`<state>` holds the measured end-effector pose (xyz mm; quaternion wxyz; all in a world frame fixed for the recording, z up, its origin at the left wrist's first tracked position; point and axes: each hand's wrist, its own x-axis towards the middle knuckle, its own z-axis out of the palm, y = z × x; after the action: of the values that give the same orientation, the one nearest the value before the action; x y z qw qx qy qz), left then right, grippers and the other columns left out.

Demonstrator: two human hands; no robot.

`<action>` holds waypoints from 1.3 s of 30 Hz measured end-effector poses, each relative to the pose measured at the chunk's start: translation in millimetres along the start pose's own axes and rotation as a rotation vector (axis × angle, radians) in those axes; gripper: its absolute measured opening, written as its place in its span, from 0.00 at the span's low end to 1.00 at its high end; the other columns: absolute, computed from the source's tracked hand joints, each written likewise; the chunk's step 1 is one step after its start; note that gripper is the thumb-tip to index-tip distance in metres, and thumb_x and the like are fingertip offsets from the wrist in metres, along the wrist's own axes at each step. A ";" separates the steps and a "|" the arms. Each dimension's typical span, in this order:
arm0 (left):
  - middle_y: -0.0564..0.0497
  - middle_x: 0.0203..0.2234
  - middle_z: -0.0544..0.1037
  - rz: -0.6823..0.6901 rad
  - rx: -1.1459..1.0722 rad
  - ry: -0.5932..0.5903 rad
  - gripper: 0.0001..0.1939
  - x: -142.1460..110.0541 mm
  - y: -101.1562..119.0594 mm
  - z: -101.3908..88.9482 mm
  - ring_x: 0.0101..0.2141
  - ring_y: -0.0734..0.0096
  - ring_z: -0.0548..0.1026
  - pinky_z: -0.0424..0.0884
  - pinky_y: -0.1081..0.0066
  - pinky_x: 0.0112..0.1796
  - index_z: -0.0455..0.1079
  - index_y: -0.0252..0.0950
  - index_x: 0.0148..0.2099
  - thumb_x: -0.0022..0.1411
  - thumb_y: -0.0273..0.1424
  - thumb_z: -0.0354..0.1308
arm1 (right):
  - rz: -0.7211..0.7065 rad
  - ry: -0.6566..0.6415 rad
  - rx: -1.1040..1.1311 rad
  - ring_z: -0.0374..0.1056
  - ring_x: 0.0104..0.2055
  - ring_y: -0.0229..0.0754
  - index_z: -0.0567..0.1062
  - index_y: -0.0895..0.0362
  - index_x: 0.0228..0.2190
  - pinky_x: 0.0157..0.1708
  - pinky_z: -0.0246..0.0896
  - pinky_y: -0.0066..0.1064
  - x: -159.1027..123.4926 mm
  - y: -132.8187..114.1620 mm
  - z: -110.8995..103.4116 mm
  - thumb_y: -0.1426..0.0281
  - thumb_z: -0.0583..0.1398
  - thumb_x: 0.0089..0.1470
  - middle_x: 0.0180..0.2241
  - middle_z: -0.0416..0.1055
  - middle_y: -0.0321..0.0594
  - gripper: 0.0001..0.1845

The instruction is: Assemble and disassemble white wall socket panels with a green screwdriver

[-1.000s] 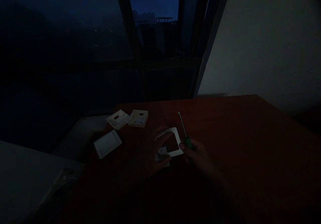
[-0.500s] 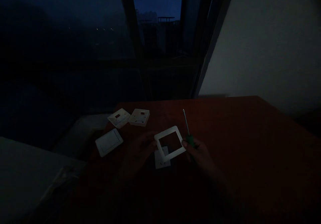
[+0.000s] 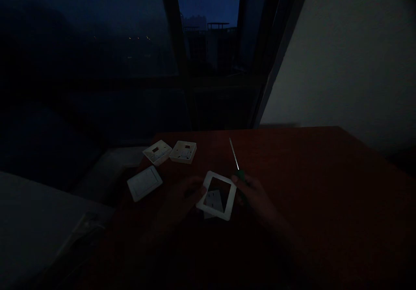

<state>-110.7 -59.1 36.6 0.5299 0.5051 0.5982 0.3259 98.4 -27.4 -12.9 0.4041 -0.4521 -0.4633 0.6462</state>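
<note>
At the far left of the reddish-brown wooden-looking table (image 3: 308, 164), near its edge, a flat white rectangular plate (image 3: 144, 183) lies at a slant. Just beyond it sits a shallow white square box (image 3: 157, 153) with a dark rectangular cutout, its open side up. To its right, with corners close together, is a second white square box (image 3: 183, 152) of the same form.

Next comes the left hand (image 3: 180, 200), dim against the dark tabletop. Its thumb and index finger are drawn close together at the left side of a white square frame (image 3: 230, 201) with a large square opening; the thumb tip laps over the rim, and the two seem to pinch it. The other fingers are too dark to make out.

The frame is held tilted between the two hands, above the table. Through its opening shows a pale square plate (image 3: 213, 200) with small dark slots, whose lower edge also peeks out below the frame.

At the right, the right hand (image 3: 258, 198) is closed around the green handle of a screwdriver (image 3: 239, 175), its slim metal shaft pointing up and away. The thumb lies along the handle, its tip at the frame's upper right corner, touching it or nearly so; the curled fingers beneath are mostly in shadow.
</note>
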 end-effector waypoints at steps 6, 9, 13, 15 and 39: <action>0.51 0.31 0.78 0.018 -0.049 0.157 0.16 -8.2 -8.6 8.1 0.28 0.68 0.76 0.71 0.73 0.25 0.67 0.37 0.44 0.59 0.42 0.55 | 0.070 -0.018 0.006 0.56 0.17 0.30 0.71 0.57 0.27 0.16 0.49 0.22 -12.1 10.4 4.9 0.53 0.61 0.50 0.17 0.62 0.29 0.19; 0.50 0.35 0.79 0.019 -0.013 0.178 0.15 -10.3 -12.6 12.7 0.32 0.65 0.77 0.73 0.71 0.28 0.66 0.38 0.45 0.60 0.42 0.54 | 0.088 -0.021 -0.036 0.56 0.17 0.31 0.70 0.56 0.27 0.16 0.49 0.22 -16.0 13.0 6.4 0.54 0.62 0.49 0.16 0.62 0.28 0.18; 0.48 0.38 0.78 0.054 0.209 0.237 0.14 -15.1 -18.5 14.6 0.39 0.61 0.77 0.72 0.67 0.37 0.69 0.38 0.43 0.60 0.41 0.53 | 0.118 0.023 -0.135 0.60 0.19 0.33 0.72 0.56 0.28 0.18 0.52 0.24 -18.7 14.4 7.0 0.53 0.61 0.49 0.19 0.65 0.30 0.18; 0.49 0.37 0.78 0.062 0.316 0.259 0.14 -18.5 -23.7 14.2 0.39 0.60 0.76 0.72 0.65 0.39 0.70 0.39 0.42 0.60 0.42 0.53 | 0.105 0.026 -0.240 0.64 0.24 0.36 0.73 0.57 0.28 0.22 0.57 0.25 -20.5 15.6 6.8 0.54 0.60 0.49 0.23 0.69 0.34 0.17; 0.46 0.41 0.78 -0.071 0.535 0.355 0.18 -30.6 -59.5 32.1 0.42 0.56 0.76 0.70 0.60 0.43 0.68 0.40 0.50 0.62 0.43 0.50 | -0.045 0.079 -0.670 0.69 0.33 0.42 0.71 0.52 0.32 0.30 0.60 0.29 -27.3 28.0 15.4 0.64 0.59 0.50 0.32 0.74 0.38 0.07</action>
<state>-97.4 -109.3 -16.3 0.2767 0.5406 0.7629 0.2216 88.0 -63.5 -31.7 0.2652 -0.5742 -0.6437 0.4309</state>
